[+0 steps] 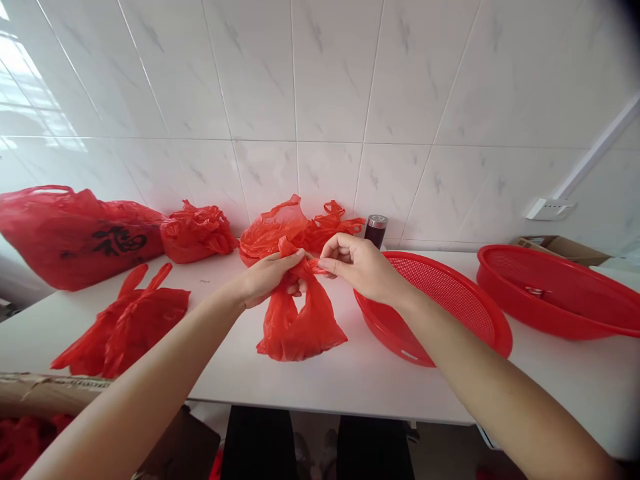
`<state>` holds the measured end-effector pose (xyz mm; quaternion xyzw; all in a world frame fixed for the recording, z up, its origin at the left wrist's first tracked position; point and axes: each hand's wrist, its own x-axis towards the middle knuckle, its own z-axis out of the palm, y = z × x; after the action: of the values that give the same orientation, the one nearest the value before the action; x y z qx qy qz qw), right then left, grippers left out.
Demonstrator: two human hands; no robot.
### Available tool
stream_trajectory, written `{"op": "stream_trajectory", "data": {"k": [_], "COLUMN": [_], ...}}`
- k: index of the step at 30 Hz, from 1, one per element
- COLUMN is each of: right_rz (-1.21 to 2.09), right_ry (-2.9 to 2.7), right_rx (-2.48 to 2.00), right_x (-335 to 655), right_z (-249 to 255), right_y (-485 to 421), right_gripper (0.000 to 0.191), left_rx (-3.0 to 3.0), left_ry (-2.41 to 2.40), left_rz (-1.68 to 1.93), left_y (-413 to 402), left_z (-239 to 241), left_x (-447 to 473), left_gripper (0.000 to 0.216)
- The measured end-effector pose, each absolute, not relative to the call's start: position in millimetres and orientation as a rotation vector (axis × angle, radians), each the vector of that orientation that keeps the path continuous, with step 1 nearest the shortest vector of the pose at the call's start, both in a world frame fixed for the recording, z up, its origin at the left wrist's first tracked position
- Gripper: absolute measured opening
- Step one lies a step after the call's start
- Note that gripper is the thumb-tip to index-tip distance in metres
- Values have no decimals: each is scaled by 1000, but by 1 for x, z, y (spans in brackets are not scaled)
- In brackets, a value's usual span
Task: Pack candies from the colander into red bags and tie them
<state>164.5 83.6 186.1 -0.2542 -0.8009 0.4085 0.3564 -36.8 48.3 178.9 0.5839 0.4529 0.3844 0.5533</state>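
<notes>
A red plastic bag [303,327] hangs from my two hands over the front middle of the white table, its lower part full and its top gathered and twisted. My left hand [280,270] is closed around the gathered neck, thumb on top. With thumb and fingertips, my right hand [353,263] pinches a handle end of the same bag, just right of the neck. What lies inside the bag is hidden by the red plastic. Right behind my hands stand more red plastic bags [273,230], against the tiled wall.
To the right stand a red mesh basket [493,327] and a second red basket [540,313]. A dark bottle [376,232] is near the wall. Leftward are a large red bag [80,227], a bunched bag [197,233] and a flat-lying bag [135,320]. A cardboard box [50,393] sits front left.
</notes>
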Motion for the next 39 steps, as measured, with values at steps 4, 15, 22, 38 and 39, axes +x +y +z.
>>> {"op": "stream_trajectory", "data": {"k": [4, 15, 22, 38, 39], "right_rz": [1059, 1300, 1575, 1298, 1261], "right_ry": [-2096, -1808, -1580, -1274, -1294], "right_rx": [-507, -559, -490, -945, -981], "right_x": [167, 133, 137, 171, 165], "right_z": [188, 127, 118, -7, -10], "right_y": [55, 105, 82, 48, 51], "right_gripper": [15, 30, 26, 39, 37], "left_rx": [1563, 2477, 2396, 1728, 1719], "left_ry": [987, 1691, 1443, 1544, 1570], "left_rz": [909, 1062, 1100, 871, 915], "left_y": [47, 42, 46, 37, 43], "left_z": [183, 167, 158, 57, 53], "left_x": [-42, -30, -37, -134, -128], "left_gripper": [28, 34, 28, 45, 45]}}
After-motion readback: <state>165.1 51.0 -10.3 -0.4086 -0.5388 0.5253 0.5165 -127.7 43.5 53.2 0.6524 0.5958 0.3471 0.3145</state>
